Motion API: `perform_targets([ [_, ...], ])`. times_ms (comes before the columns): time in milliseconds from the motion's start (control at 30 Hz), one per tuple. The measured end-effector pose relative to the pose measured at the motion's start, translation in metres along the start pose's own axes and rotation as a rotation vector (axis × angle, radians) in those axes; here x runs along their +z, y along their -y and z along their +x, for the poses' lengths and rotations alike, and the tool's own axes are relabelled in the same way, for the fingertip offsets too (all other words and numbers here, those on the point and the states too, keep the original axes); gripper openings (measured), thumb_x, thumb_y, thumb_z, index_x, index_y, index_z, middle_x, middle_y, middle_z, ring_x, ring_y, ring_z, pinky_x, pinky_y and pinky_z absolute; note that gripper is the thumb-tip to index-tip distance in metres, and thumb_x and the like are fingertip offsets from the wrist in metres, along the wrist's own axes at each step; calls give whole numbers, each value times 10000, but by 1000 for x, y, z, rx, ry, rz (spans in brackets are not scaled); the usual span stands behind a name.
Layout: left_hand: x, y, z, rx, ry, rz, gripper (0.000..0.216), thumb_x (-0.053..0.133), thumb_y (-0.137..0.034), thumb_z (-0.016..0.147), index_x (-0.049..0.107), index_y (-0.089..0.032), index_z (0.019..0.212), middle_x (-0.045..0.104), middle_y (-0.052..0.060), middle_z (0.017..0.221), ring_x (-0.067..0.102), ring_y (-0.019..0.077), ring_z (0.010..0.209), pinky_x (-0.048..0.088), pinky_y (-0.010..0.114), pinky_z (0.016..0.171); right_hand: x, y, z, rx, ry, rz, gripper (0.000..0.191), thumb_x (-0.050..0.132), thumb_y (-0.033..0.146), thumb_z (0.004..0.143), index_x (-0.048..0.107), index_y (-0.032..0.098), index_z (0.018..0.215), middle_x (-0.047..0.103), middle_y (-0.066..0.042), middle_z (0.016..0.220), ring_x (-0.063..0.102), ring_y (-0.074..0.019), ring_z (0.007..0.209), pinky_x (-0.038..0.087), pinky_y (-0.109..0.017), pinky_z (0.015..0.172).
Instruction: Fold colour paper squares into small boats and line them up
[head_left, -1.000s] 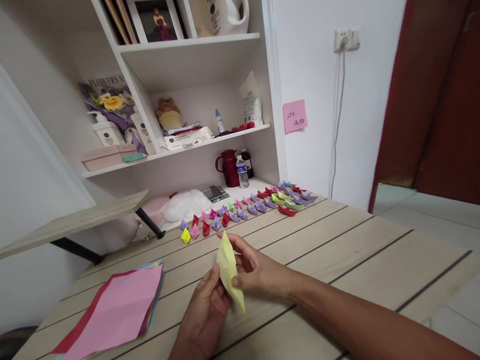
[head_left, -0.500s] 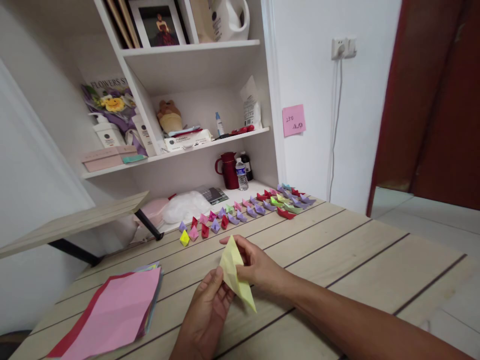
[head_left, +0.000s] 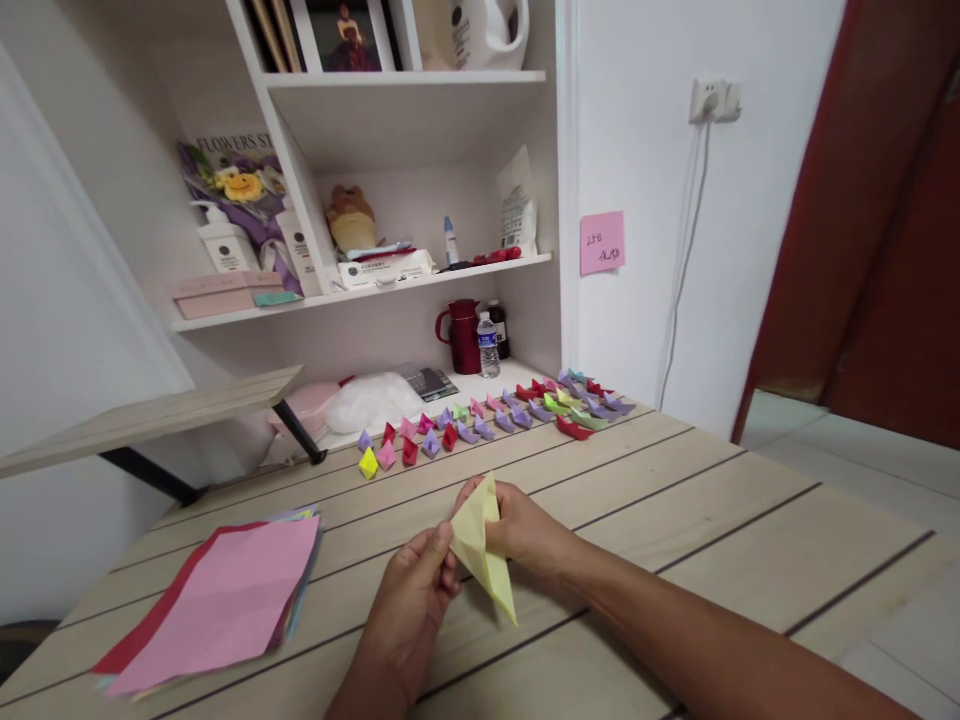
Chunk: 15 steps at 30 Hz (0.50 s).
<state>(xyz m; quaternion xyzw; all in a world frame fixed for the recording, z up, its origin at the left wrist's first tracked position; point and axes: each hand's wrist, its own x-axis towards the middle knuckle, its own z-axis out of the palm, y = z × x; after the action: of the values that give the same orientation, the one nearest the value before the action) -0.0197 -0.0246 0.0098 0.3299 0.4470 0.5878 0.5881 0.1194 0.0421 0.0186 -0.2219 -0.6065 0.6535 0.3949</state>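
A folded piece of pale yellow paper, pointed at both ends, is held over the wooden table. My left hand pinches its left edge with thumb and fingers. My right hand grips it from behind near the top point. A stack of coloured paper sheets, pink on top with red beneath, lies at the left. A long row of small folded paper boats in purple, red, pink, green and yellow runs along the table's far edge.
A white shelf unit behind the table holds a red jug, a water bottle, boxes, bottles and a plush toy. A wooden board juts out at the left. A pink sticky note and a power cable hang on the wall; a red door is at right.
Both hands have turned the yellow paper slightly, and its top point has shifted a little to the right. The camera view has moved slightly.
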Motion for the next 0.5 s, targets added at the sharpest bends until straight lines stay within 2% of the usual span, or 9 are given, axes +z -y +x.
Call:
perform_targets([
  [200,0,0,-1,16,2,143,449,732,-567,700,599,-150,603,556,-23,573,443,57,500,383,193,537,0,7,-5,112,96,-80,352,754,385,659,475,199,764,668,-12,640,636,-180,604,504,-302,596],
  [267,-3,-3,-7,11,6,237,437,725,-537,712,618,-137,573,568,0,515,450,70,456,358,202,500,1,13,-11,152,126,-151,293,725,350,671,481,194,719,655,-7,624,621,-170,605,484,-286,592],
  [300,-6,-5,-12,6,2,283,393,733,-500,712,654,-127,617,577,6,494,455,80,433,342,208,478,3,15,-15,168,127,-199,254,708,321,672,491,191,697,639,3,610,601,-158,590,458,-268,570],
  [367,-12,-6,-26,5,-38,361,341,735,-417,720,717,-117,882,601,-8,489,467,106,401,321,221,449,5,19,-26,192,113,-310,177,677,258,656,515,188,665,595,25,579,544,-135,553,389,-241,522],
  [433,-18,-4,-44,65,-172,470,507,680,-374,767,606,-183,1231,621,-51,533,496,130,429,338,228,470,7,20,-40,210,86,-411,133,660,198,620,532,191,655,567,35,582,494,-126,553,332,-236,513],
  [500,-25,4,-62,192,-389,734,517,625,-365,801,562,-228,1295,642,-49,605,552,153,508,383,250,534,8,18,-58,200,18,-562,130,630,139,597,538,196,670,569,29,627,473,-133,597,299,-244,546],
])
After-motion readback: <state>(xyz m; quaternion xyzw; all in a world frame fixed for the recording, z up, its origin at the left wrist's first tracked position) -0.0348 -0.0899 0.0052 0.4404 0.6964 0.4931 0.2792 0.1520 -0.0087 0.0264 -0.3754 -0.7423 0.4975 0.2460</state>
